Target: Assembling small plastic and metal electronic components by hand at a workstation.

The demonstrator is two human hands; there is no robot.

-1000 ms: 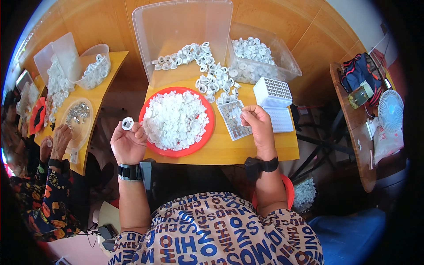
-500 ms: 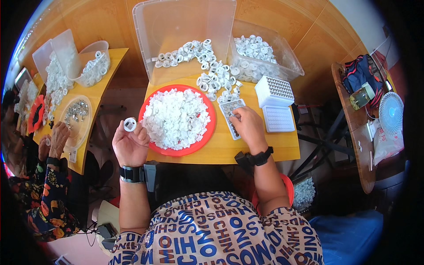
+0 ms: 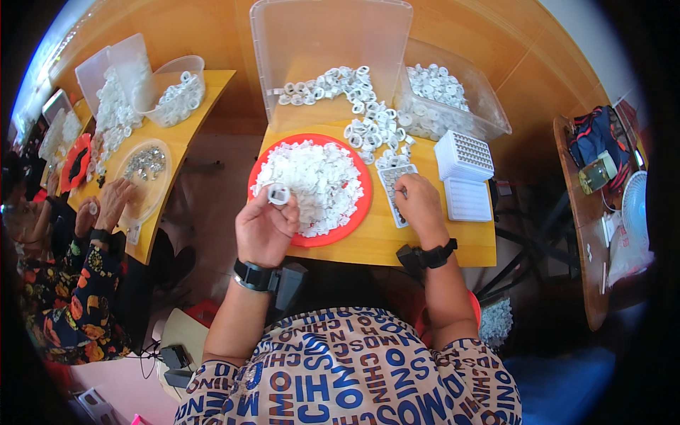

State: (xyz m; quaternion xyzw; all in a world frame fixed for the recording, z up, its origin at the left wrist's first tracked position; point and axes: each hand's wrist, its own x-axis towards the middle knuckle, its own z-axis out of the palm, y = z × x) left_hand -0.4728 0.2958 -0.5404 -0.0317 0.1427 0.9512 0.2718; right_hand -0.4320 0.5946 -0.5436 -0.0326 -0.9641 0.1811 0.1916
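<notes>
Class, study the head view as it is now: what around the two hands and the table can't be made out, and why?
All in the head view:
- Whether the right hand grips anything: its own back hides its fingertips.
- Part of the small-parts tray: covered by that hand.
- Fine detail inside the white round piece: too small.
- The red plate's lower-left rim: behind the left hand.
- The fan's right side: lost in the dark lens edge.

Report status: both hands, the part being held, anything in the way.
Left hand: holding round white part. Right hand: at small tray, grip unclear. In the way: right hand hides some of small tray; left overlaps round red tray in view.
</notes>
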